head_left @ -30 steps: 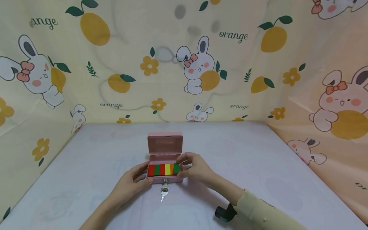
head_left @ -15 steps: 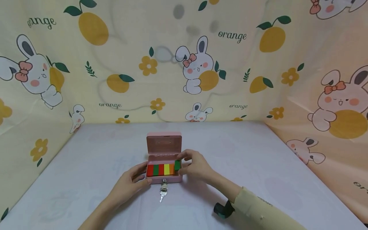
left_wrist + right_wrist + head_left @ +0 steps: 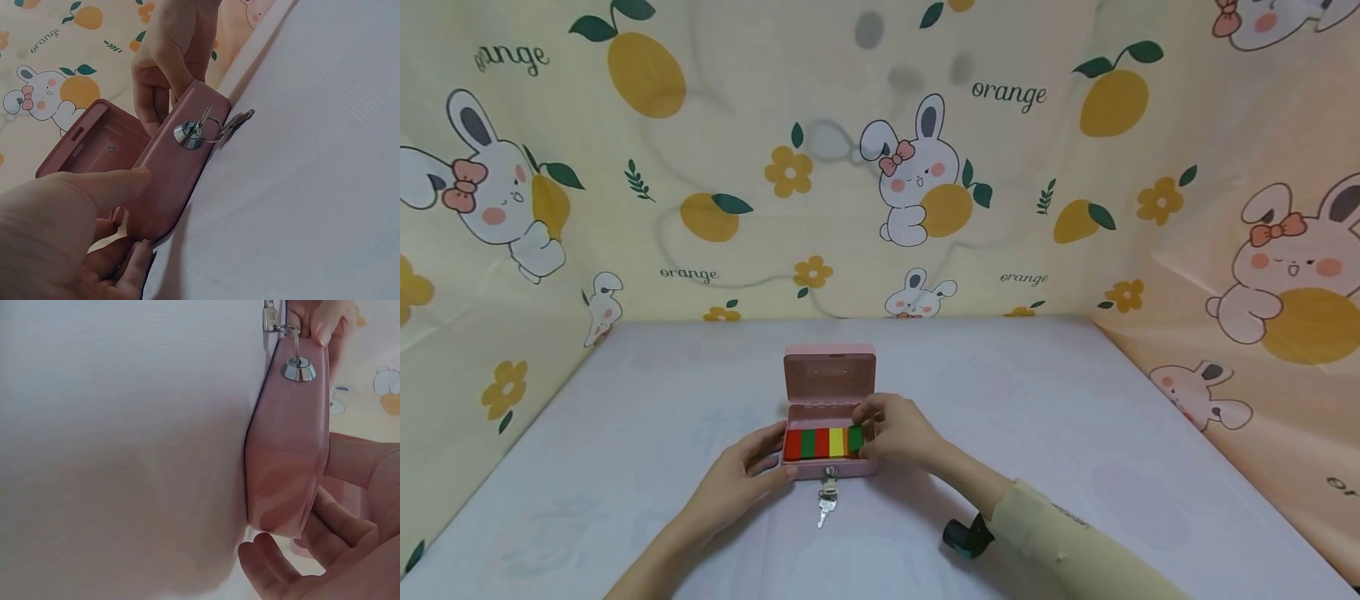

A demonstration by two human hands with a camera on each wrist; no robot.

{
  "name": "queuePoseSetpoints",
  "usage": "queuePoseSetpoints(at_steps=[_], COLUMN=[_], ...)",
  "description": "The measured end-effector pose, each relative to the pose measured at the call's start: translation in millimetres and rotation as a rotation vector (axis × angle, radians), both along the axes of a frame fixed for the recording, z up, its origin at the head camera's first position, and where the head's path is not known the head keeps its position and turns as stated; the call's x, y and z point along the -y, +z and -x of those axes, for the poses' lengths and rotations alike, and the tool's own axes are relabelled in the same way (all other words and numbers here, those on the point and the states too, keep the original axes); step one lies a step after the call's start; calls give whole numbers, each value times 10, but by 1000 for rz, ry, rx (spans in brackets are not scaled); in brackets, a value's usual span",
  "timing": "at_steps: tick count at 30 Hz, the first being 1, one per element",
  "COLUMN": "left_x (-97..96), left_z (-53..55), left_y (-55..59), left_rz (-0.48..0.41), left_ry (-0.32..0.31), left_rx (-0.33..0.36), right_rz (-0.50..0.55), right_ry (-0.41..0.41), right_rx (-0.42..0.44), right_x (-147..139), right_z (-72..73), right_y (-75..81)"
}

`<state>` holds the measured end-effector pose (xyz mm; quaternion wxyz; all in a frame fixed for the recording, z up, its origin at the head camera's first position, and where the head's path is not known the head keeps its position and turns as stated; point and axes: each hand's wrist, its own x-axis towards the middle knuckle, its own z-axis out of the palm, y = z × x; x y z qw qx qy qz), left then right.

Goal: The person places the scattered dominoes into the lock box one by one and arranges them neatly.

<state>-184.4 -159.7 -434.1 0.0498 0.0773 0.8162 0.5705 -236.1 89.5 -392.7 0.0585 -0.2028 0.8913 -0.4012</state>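
A small pink metal cash box (image 3: 857, 470) lies with its lid (image 3: 830, 379) raised. Inside it, colored blocks (image 3: 822, 443) form a row of red, green, red and yellow, with a sliver of orange. My left hand (image 3: 733, 479) holds the box's left side, thumb on the front wall in the left wrist view. At the right end, my right hand (image 3: 906, 433) reaches in and pinches a green block (image 3: 855, 438). The box wall hides that block in the right wrist view. Keys (image 3: 827, 510) hang from the front lock (image 3: 189, 135).
A white cloth (image 3: 625, 467) covers the table. Patterned curtains (image 3: 820, 75) close off the back and both sides. Beneath my right sleeve (image 3: 1060, 542) is a black strapped device (image 3: 967, 537).
The green block rose slightly and tilted, then moved left, covering most of the orange one. My right hand shifted left with it. The left hand kept its hold on the box.
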Motion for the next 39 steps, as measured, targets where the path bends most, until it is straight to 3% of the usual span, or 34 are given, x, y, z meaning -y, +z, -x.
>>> queuePoseSetpoints(at_steps=[8,22,39], left_x=[10,-7,-28], left_z=[-2,-11,-20], left_y=[-11,6,41], left_rz=[-27,-3,8], left_ry=[-10,7,23], left_rx=[-13,3,26], right_rz=[-40,-101,25], right_ry=[21,-17,-14], right_rx=[-32,-69,-2], right_x=[18,69,-45], right_z=[18,21,20], right_y=[3,-41,-35])
